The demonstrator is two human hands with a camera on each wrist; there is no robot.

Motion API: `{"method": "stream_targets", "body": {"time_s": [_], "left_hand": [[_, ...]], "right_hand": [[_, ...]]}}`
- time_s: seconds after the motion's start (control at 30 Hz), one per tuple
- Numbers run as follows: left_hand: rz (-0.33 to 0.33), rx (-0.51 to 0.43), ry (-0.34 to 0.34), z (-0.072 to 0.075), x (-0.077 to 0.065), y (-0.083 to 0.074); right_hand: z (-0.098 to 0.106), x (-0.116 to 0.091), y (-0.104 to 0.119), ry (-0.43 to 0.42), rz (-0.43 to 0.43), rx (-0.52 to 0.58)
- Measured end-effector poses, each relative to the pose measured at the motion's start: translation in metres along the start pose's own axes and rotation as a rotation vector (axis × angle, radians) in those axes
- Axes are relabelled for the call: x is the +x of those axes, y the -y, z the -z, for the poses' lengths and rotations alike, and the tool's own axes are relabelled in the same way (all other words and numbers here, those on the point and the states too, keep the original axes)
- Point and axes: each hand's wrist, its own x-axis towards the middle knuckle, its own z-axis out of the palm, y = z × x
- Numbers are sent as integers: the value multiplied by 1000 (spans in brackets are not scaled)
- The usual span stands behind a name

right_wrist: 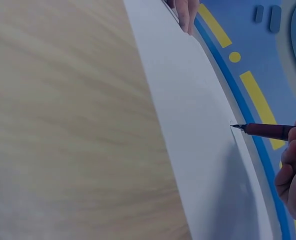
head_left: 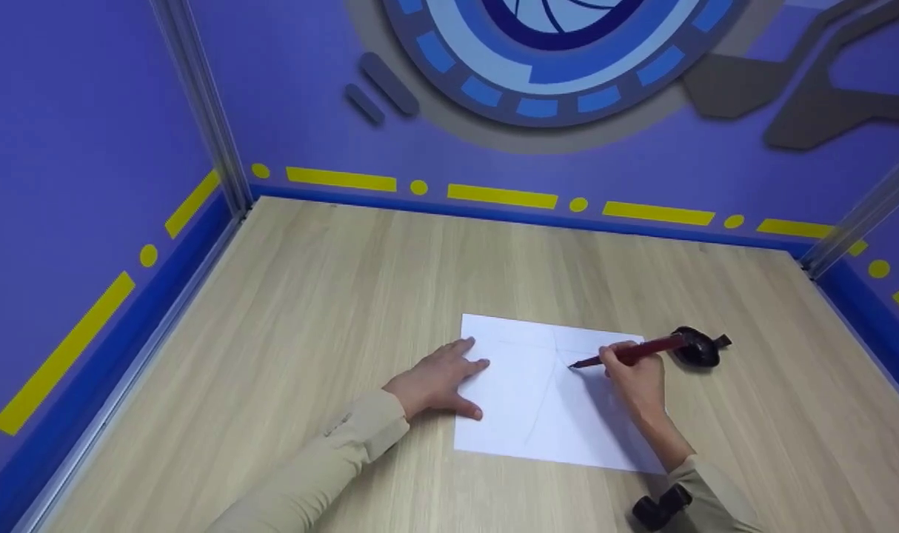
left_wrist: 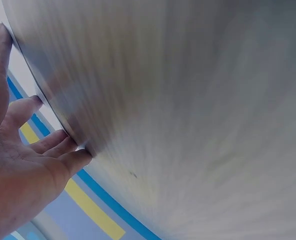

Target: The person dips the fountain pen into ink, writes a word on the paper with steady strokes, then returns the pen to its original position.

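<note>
A white sheet of paper (head_left: 509, 437) lies on the wooden table, with thin faint lines drawn across it. My left hand (head_left: 442, 377) rests with spread fingers on the sheet's left edge. In the left wrist view, the fingertips of that left hand (left_wrist: 33, 155) touch the surface. My right hand (head_left: 638, 381) pinches a dark red fountain pen (head_left: 653, 346) over the right half of the sheet. The right wrist view shows the pen's metal nib (right_wrist: 239, 127) at the paper (right_wrist: 183, 115), beside a short dark mark. Part of the right hand (right_wrist: 293, 170) is cut off there.
A glossy black rounded object (head_left: 695, 348) with a small tab stands just right of the paper; its kind is unclear. A black device (head_left: 662, 508) sits at the right wrist. Blue-purple panels (head_left: 309, 111) with yellow marks border the wooden table (head_left: 331, 296).
</note>
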Motion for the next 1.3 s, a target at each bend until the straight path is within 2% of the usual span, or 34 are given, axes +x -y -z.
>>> {"method": "stream_targets", "body": {"time_s": [0.17, 0.4, 0.67, 1.03, 1.3], "left_hand": [[5, -11, 4, 1, 1, 0], [-6, 33, -7, 0, 3, 2], [6, 20, -14, 1, 3, 1], [20, 19, -11, 0, 1, -1], [0, 2, -29, -1, 0, -1]], "right_hand": [[2, 0, 0, 10, 2, -15], [5, -2, 1, 10, -37, 53], [9, -4, 0, 28, -64, 36], [13, -9, -2, 11, -45, 21], [17, -13, -4, 32, -68, 29]]}}
